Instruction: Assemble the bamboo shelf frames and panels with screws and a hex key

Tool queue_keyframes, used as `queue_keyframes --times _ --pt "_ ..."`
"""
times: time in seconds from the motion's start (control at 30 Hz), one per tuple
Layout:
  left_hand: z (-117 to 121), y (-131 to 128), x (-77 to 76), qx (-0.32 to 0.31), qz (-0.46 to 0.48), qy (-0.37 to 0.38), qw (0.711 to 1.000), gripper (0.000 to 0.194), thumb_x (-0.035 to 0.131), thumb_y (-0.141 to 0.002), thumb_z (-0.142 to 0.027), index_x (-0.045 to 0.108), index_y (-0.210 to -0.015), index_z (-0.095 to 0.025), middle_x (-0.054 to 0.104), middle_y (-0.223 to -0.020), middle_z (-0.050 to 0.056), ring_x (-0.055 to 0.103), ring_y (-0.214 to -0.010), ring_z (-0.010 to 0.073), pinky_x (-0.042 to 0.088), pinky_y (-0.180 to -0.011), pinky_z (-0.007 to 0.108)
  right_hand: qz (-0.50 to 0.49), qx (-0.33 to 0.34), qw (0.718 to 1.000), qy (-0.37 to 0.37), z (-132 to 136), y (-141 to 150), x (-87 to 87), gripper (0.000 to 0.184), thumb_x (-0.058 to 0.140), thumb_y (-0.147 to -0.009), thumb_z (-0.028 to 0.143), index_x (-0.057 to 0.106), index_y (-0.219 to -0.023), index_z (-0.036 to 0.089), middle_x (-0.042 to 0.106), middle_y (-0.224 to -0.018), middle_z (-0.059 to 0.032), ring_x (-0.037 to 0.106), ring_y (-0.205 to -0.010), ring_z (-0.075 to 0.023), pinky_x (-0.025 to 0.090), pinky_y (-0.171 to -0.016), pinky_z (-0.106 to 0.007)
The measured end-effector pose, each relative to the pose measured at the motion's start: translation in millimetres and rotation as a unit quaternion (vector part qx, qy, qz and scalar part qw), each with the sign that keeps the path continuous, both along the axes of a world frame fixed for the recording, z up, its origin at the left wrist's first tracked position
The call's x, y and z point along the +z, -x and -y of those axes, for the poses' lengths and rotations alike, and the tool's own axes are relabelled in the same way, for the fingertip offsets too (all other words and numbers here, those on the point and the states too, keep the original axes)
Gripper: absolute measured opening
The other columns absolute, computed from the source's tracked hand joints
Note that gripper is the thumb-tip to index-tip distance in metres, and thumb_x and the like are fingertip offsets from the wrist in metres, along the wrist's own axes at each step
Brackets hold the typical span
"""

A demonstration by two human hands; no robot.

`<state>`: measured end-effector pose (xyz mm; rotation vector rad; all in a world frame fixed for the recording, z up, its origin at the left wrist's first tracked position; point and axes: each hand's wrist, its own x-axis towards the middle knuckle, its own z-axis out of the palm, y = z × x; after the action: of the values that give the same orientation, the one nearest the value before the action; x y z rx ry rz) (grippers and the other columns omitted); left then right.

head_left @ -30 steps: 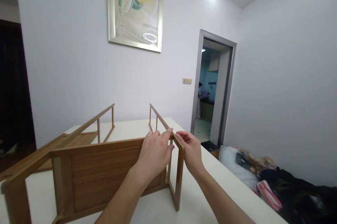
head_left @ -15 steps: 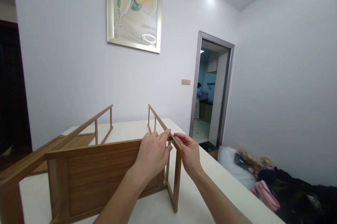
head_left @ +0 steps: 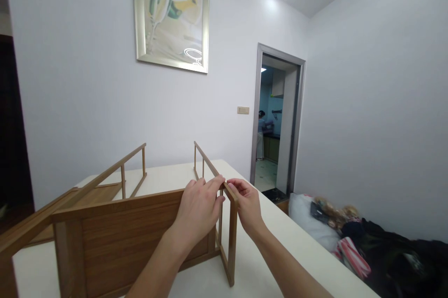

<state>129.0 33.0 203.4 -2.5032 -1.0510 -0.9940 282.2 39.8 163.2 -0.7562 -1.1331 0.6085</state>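
Observation:
A brown wooden shelf rack [head_left: 133,242] lies on its side on a white table [head_left: 259,260], its shelf panel upright and facing me. My left hand [head_left: 201,207] is closed over the panel's top edge at the right, where the panel meets the slim side frame [head_left: 233,237]. Its fingertips rest on that joint. On the outer side of the same joint, my right hand [head_left: 247,200] pinches something tiny and dark with thumb and forefinger. It is too small and too covered to name. Another side frame [head_left: 105,176] stands at the left end of the panel.
A further wooden panel [head_left: 101,195] lies behind the left frame. Right of the table are a white pillow [head_left: 303,209], dark clothes [head_left: 395,246] and a pink striped cloth [head_left: 353,258]. Beyond the doorway [head_left: 257,120] a person [head_left: 261,134] stands in another room.
The view has shifted slightly, so the rack and hands sit a little further left. My right fingertips have drawn closer together at the joint. My left hand keeps its hold.

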Motion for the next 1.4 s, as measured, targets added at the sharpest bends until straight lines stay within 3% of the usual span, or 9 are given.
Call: queue_keyframes --times 0.67,1.4 --pt "0.2 -1.3 1.1 0.02 -0.02 -0.009 1.0 0.037 0.05 -0.093 -0.022 0.055 -0.129 -0.024 0.072 -0.1 0.006 0.061 -0.085 0.0236 0.04 -0.078 0.037 -0.015 -0.057 0.998 -0.008 -6.0 -13.0 -0.4 0.023 0.069 -0.08 0.039 0.069 -0.089 0.018 0.068 -0.08 -0.0028 0.061 -0.07 -0.0158 0.051 -0.073 -0.032" --pt "1.0 -1.4 1.5 0.036 -0.043 -0.017 0.998 0.037 0.046 -0.094 -0.024 0.053 -0.131 -0.023 0.071 -0.094 0.007 0.062 -0.085 0.0234 0.041 -0.076 0.036 0.095 -0.092 0.991 -0.036 3.5 -1.0 -6.2 0.015 0.06 -0.088 0.033 0.071 -0.089 0.023 0.072 -0.09 -0.0046 0.065 -0.085 -0.02 0.05 -0.079 -0.033"
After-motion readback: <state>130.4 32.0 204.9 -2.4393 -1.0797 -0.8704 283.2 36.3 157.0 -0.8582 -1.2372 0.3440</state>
